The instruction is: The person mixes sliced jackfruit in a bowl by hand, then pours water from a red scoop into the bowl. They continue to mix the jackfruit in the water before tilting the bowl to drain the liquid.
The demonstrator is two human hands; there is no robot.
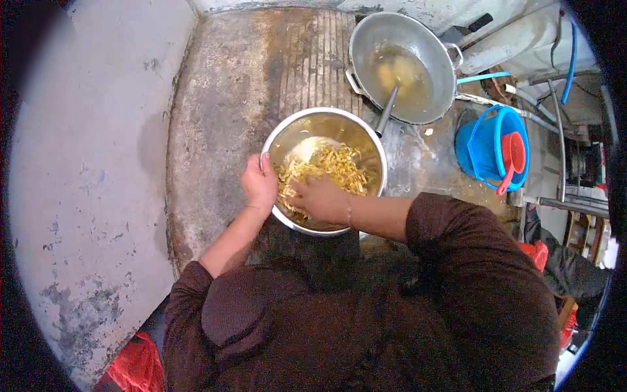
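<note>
A round stainless steel bowl (383, 153) sits in front of me with pale yellow strips of food (341, 163) inside. A heap of white powdery or grainy stuff (307, 149) lies at the far side of the strips. My left hand (260, 183) is closed on the bowl's left rim, its thumb over the edge. Inside the bowl, my right hand (321, 199) rests palm down on the strips with its fingers spread; the fingertips are partly buried among them.
Beyond the bowl, a large metal wok (418, 52) holds cloudy liquid, pale lumps and a dark-handled utensil (388, 112). A blue bucket (475, 145) with a red dipper (513, 153) stands at right. Pipes (539, 117) run near it; a grey wall (98, 163) rises at left.
</note>
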